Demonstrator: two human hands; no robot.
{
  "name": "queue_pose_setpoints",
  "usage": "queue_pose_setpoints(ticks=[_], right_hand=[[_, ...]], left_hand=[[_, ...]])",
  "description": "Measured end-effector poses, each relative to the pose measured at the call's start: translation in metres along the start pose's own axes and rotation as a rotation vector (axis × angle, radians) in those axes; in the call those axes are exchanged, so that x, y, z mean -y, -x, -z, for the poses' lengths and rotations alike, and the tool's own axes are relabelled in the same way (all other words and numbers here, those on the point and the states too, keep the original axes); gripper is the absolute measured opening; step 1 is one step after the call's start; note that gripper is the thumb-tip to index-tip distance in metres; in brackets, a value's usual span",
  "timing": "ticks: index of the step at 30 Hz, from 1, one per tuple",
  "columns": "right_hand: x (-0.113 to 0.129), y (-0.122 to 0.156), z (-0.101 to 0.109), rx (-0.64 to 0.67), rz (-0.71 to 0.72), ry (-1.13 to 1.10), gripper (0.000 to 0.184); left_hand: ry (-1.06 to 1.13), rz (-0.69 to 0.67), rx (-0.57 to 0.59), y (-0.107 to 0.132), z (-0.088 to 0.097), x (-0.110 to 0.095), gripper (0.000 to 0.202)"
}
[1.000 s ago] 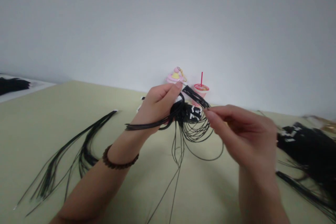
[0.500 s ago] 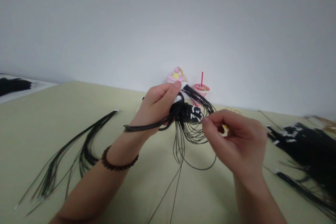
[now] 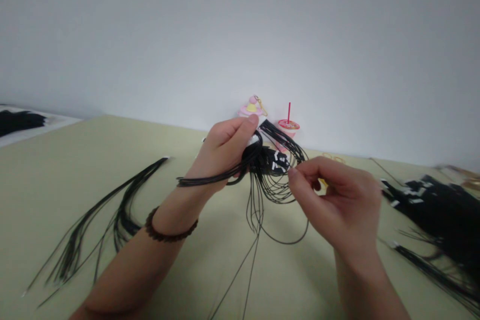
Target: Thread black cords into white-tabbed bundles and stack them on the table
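Bundled thin black wires (image 3: 285,137) hang in the head view at mid-picture, raised in front of the person and gripped by the left hand (image 3: 228,147). Its fingers are folded around them, the thumb pressed along the top beside a small white end piece (image 3: 263,120). Part of the bundle curls back over the wrist; other strands droop in loops below the palm, and two long ones run down to the lower edge. Short black pieces with white tips (image 3: 277,161) show just beyond the hand; whether they are held or lying there, I cannot tell.

The right hand (image 3: 333,200) is near the loops, thumb and forefinger tips brought together beside those white tips. I cannot tell whether a strand lies between them.

A dark brown beaded bracelet (image 3: 170,235) circles the left forearm. Left of it, a loose black wire bundle with a white tip (image 3: 131,192) lies on the pale yellow-green tabletop (image 3: 187,285). At the right are a blurred black heap with white ends (image 3: 442,215) and, nearer, a slim black bundle (image 3: 420,260). Behind the hands stand a pink ornament with a yellow middle (image 3: 250,107) and a pink cup-shaped object with a red straw (image 3: 288,126).
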State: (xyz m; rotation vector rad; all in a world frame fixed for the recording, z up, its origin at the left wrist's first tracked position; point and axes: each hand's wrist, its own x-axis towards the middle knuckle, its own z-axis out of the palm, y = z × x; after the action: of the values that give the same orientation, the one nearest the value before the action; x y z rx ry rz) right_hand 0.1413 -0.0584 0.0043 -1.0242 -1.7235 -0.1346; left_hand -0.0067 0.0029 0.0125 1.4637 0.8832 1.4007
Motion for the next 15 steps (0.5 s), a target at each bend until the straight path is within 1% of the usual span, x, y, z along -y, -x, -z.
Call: queue_pose_setpoints(ticks=[3,6,8,15], right_hand=[[-0.0003,0.0006,0.0008,-0.008,-0.003,-0.004,0.018],[-0.0003,0.0003,0.0004,-0.014,0.007,-0.004,0.018],[-0.0002,0.0002,-0.0003,-0.026,0.01,-0.002,0.018],[0.0,0.0007,0.0019,-0.022,-0.006,0.008,0.018]], left_hand=[[0.002,-0.042,0.024,-0.0001,0.0005,0.0006,0.032],[-0.032,-0.059,0.01,-0.0004,0.0003,0.0006,0.033],[-0.092,-0.085,0.004,-0.0012,0.0009,0.0007,0.033],[-0.387,-0.279,-0.025,-0.004,0.007,0.0044,0.037]])
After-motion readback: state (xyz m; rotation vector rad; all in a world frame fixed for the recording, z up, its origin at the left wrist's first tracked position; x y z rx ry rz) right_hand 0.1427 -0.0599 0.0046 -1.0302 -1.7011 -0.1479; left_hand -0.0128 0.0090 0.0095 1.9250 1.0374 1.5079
